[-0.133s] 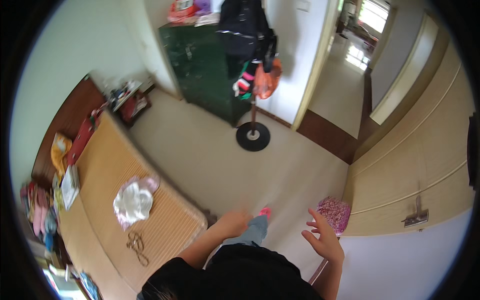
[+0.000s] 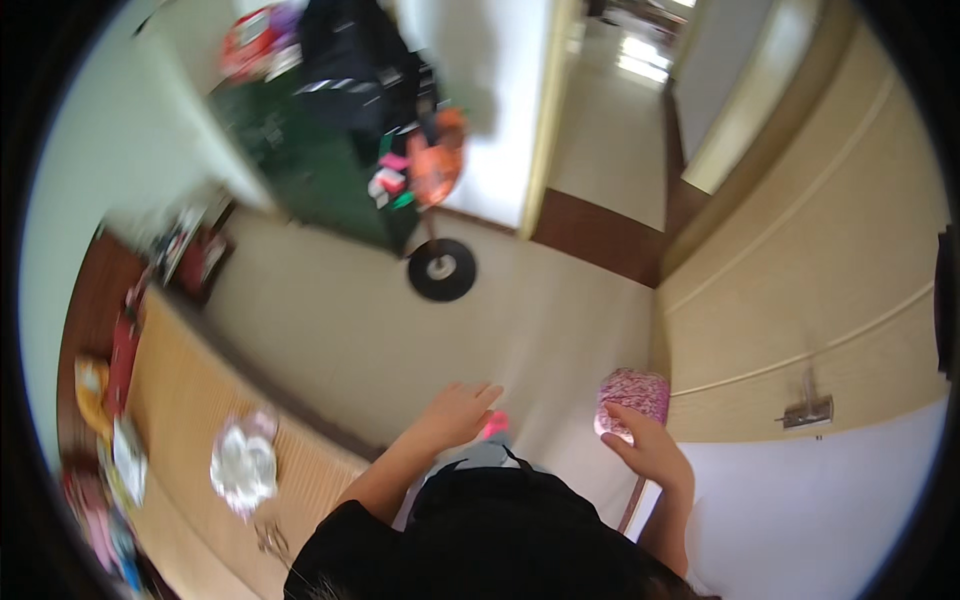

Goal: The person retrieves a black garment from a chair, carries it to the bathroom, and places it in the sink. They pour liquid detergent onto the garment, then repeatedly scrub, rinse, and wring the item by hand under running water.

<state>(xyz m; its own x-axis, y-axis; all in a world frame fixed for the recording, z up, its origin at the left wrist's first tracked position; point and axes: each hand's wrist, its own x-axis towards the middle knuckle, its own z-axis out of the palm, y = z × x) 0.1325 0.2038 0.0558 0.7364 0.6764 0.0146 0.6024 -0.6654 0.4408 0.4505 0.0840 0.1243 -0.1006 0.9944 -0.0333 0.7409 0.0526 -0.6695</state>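
Note:
My left hand [image 2: 457,413] is held out above the floor in front of my body, its fingers stretched forward and holding nothing. On the other side, my right hand [image 2: 652,452] hangs with thumb and fingers apart, also holding nothing. It overlaps the lower edge of a pink-and-white patterned, rounded item [image 2: 636,392] on the floor by the door; I cannot tell whether they touch. A pink shoe tip [image 2: 494,424] shows just beyond my left hand.
A wooden door [image 2: 770,310] with a metal handle [image 2: 806,412] stands open at right, beside a doorway to a hall [image 2: 610,150]. Ahead are a coat stand's round base [image 2: 442,270] and a dark green cabinet [image 2: 310,160]. At left, a bed [image 2: 190,390] bears white cloth [image 2: 243,468].
My view has swung to the right, so the room shifts left in it. My left hand's fingers now show stretched out, and my right hand appears in front of the pink patterned item.

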